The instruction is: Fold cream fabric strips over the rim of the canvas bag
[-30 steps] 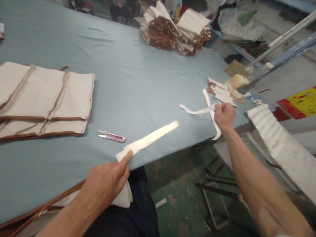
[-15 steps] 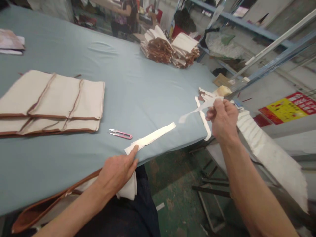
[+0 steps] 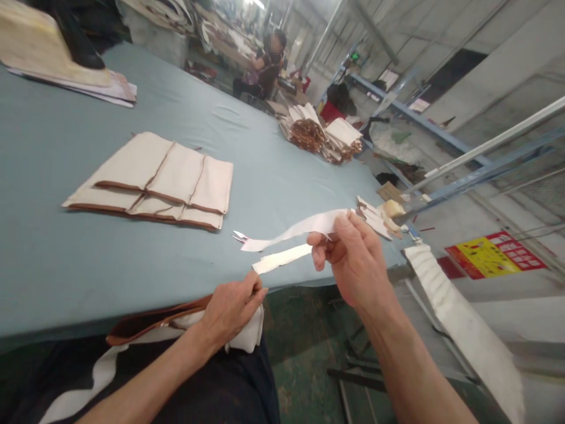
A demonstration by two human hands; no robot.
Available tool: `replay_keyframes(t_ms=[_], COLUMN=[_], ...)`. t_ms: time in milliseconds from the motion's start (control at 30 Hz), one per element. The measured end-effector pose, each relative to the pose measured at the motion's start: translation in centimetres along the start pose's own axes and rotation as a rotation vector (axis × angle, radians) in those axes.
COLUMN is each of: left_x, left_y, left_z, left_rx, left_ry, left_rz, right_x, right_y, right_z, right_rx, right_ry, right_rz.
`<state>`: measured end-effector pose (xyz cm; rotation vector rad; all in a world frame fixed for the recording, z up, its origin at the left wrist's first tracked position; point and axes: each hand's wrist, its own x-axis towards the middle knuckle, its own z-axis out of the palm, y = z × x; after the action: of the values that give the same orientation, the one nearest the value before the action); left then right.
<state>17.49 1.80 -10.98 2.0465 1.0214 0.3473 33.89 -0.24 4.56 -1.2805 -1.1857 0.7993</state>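
Note:
My right hand [image 3: 351,259] pinches a long white fabric strip [image 3: 300,228] and holds it in the air above the table's near edge. A second white strip [image 3: 282,258] lies flat on the blue-grey table [image 3: 66,259] just below it. My left hand [image 3: 232,306] rests at the table's edge with a fingertip on the near end of that flat strip. Pink thread snips [image 3: 241,237] lie behind the raised strip, partly hidden. A cream fabric piece with brown trim [image 3: 176,321] lies in my lap under the left hand.
Cream bags with brown straps [image 3: 159,182] are stacked mid-table. More bundled bags [image 3: 320,135] sit at the far edge, small fabric scraps [image 3: 375,217] at the right corner. A person [image 3: 265,68] works far behind. Metal rails [image 3: 485,162] and a white padded bar [image 3: 459,330] stand right.
My right hand has lifted the strip from the table's right corner and carried it left, over the flat strip. The view has tilted up. My left hand stays at the strip's end.

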Motion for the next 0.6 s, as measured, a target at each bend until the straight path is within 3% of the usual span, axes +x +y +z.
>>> replay_keyframes(t_ms=[133, 267, 433, 600], left_x=[-1.8, -2.7, -3.4, -4.0], left_y=[-0.4, -0.7, 0.0, 0.9], left_z=[-0.1, 0.0, 0.3, 1.5], left_rx=[-0.223, -0.497, -1.282, -1.464], left_ry=[-0.031, -0.079, -0.222, -0.157], left_rz=[0.036, 0.028, 0.048, -0.041], right_x=[-1.6, -3.6, -6.9, -10.0], right_y=[-0.3, 1.2, 5.0, 7.5], right_z=[3.7, 5.9, 6.0, 4.7], right_rx=[0.060, 0.188, 0.229, -0.008], right_ry=[-0.065, -0.095, 0.031, 0.076], right_rz=[0.027, 0.095, 0.283, 0.278])
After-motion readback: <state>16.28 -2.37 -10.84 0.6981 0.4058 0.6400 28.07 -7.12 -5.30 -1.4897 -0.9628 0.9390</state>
